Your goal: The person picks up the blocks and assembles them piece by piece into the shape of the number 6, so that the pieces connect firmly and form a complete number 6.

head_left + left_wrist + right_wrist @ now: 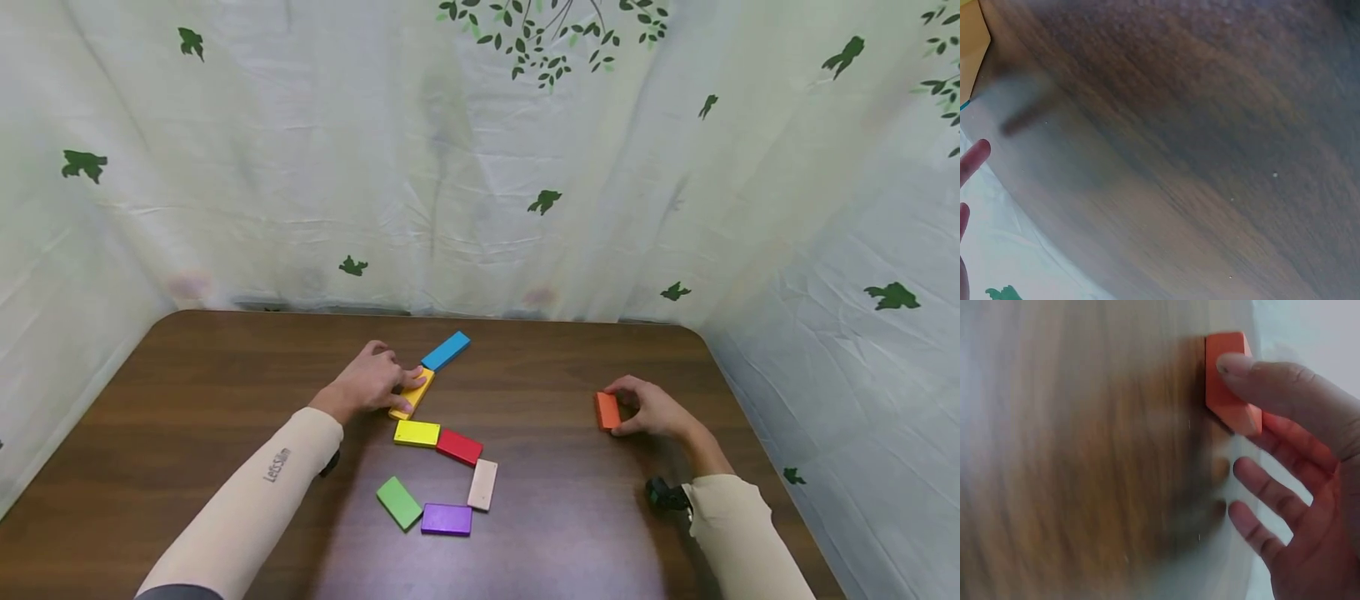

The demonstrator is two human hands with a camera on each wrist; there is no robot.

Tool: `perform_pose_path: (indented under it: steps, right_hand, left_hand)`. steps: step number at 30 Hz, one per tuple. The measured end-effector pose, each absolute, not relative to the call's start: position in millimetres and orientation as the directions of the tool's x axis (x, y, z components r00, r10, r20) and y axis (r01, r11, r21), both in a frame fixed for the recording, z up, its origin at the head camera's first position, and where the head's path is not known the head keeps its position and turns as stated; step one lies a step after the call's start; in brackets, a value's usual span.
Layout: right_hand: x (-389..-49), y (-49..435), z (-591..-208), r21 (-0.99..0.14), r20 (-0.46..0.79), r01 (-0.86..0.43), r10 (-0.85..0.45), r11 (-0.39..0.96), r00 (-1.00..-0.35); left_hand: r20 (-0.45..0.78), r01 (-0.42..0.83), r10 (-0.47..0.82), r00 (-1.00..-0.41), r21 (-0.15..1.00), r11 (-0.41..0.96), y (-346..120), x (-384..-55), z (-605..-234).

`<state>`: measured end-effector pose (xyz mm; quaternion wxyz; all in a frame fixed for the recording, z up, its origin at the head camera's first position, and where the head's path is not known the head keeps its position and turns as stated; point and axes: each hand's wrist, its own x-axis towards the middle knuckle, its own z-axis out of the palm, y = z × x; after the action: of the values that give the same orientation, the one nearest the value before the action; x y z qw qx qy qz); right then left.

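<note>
And here's my left hand (377,379) down on the amber block (417,396), thumb toward its near end, a finger toward the far one, spread apart. Pinching, or just resting on top? I can't tell, but that spread looks right for holding its slant steady. Just beyond those fingertips, the blue block (446,352) carries on at much the same slant, its near end against the amber one, so a nudge here would probably upset both.

Over to my right hand (651,410), well apart from the left: thumb and forefinger pinch the orange block (607,412) across its sides, a narrow grip. The two lower fingers I see from the wrist stand clear of it, likely because two digits are plenty for something this small. Whether it touches the table (540,467), I can't say.

Now nearer me than my left hand, what a bend! The yellow block (417,433) lies just beside the amber one's near end, the red block (459,447) meets it on the side toward my right hand, then the pale wooden block (482,485) turns toward me, the purple block (446,520) doubles back leftward, and the green block (399,503) angles off below my left wrist. Laid end by end, they seem placed to make one winding line.
</note>
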<state>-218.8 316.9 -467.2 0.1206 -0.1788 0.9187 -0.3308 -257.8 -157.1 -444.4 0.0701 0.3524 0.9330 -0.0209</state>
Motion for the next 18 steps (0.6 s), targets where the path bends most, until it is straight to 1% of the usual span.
perform_pose_path:
  steps: [6,9,18]
  right_hand:
    - [-211.6,302.1,-469.8,-0.607,-0.042,-0.25,-0.345,0.755,-0.938]
    - [-209.2,292.2,-471.4,-0.595,-0.011,-0.251,-0.32,0.764,-0.947]
    - [-201.7,250.9,-468.5,-0.603,0.037,-0.268,-0.309,0.751,-0.95]
  left_hand:
    - [-0.126,0.677,0.674,-0.728,0.021,0.735,-157.7,-258.8,-444.5]
    - [-0.126,0.672,0.671,-0.73,0.039,0.739,-157.9,-258.6,-444.6]
    - [-0.119,0.681,0.678,-0.725,0.024,0.732,-158.4,-259.0,-446.2]
